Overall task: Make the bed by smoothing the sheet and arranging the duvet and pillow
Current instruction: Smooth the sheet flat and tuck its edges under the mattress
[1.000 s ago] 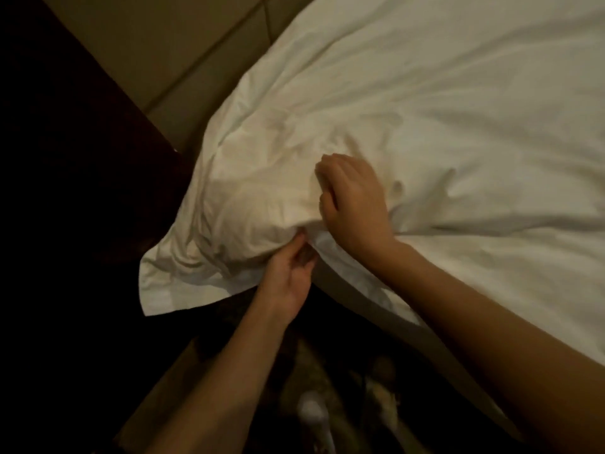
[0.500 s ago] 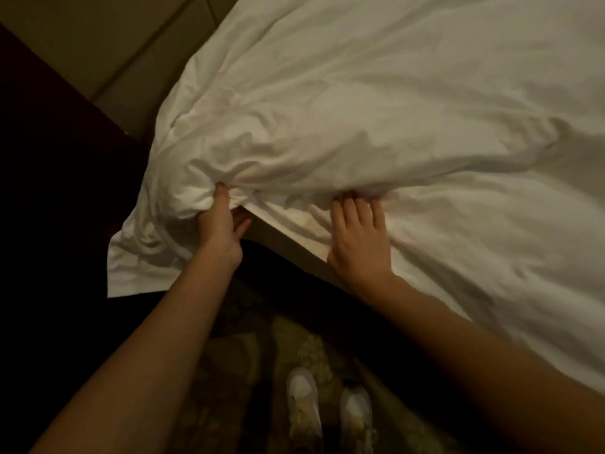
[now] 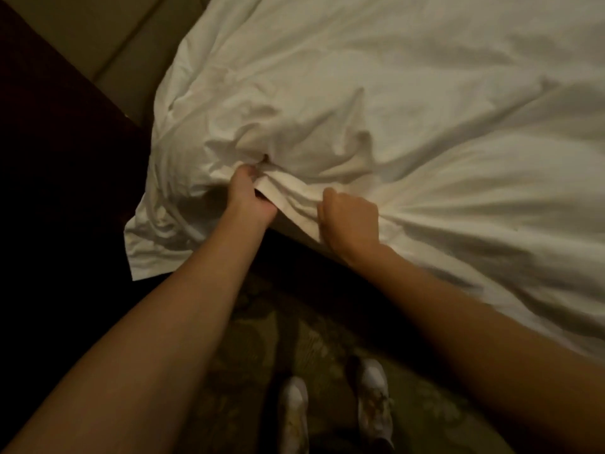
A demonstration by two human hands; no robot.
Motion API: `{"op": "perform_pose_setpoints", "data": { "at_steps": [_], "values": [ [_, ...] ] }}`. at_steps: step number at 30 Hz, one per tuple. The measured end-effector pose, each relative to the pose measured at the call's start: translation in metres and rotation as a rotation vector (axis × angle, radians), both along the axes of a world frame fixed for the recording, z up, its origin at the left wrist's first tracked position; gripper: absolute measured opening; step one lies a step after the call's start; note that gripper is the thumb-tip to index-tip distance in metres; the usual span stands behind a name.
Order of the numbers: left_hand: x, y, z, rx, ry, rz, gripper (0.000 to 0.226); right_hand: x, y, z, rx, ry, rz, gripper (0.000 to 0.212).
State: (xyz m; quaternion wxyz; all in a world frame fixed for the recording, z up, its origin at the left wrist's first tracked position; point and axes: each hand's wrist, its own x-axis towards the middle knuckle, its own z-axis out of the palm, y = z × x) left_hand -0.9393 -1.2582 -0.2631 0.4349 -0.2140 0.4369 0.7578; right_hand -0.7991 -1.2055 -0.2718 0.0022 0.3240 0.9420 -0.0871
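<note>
A white duvet (image 3: 376,93) covers the bed and fills the upper right of the view, rumpled near its lower left corner. That corner hangs over the bed's edge as a flat flap (image 3: 154,244). My left hand (image 3: 248,199) grips a bunched fold of the duvet near the corner. My right hand (image 3: 348,217) is closed in a fist around the duvet's edge just to the right, with creases fanning out from it. No pillow is in view.
A dark wooden piece of furniture (image 3: 59,158) stands at the left, close to the bed corner. Beige wall panels (image 3: 108,31) show at the top left. Below, my white shoes (image 3: 373,398) stand on a patterned carpet (image 3: 262,329) beside the bed.
My right hand, flat on the bedding half a second ago, has curled into a grip on the duvet's edge. My left hand keeps its hold on the corner fold, which is more bunched.
</note>
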Motion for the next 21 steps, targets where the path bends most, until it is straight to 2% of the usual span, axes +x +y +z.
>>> {"op": "perform_pose_setpoints", "data": {
  "at_steps": [2,7,9,11,15,18,21],
  "values": [
    [0.006,-0.003,-0.001,0.033,-0.010,-0.108,0.036,0.005,-0.015,-0.001,-0.031,-0.012,0.004,0.014],
    [0.021,0.002,0.006,-0.090,0.053,-0.307,0.021,0.007,-0.036,0.011,-0.075,-0.056,-0.006,0.019],
    [0.022,0.002,0.004,-0.183,0.069,-0.339,0.032,0.010,-0.041,0.017,-0.092,-0.069,-0.009,0.020],
    [0.023,-0.004,-0.002,-0.264,0.052,-0.340,0.041,0.010,-0.045,0.021,-0.122,-0.092,-0.012,0.023],
    [0.031,-0.033,-0.034,-0.507,0.155,-0.297,0.058,0.011,-0.053,0.021,-0.193,-0.191,0.018,0.025],
    [0.062,-0.053,-0.045,-0.537,0.172,-0.177,0.035,0.024,-0.062,0.016,-0.242,-0.276,0.058,0.028],
    [0.092,-0.067,-0.058,-0.517,0.111,-0.069,0.032,0.037,-0.068,0.008,-0.302,-0.329,0.058,0.030]
  ]
}}
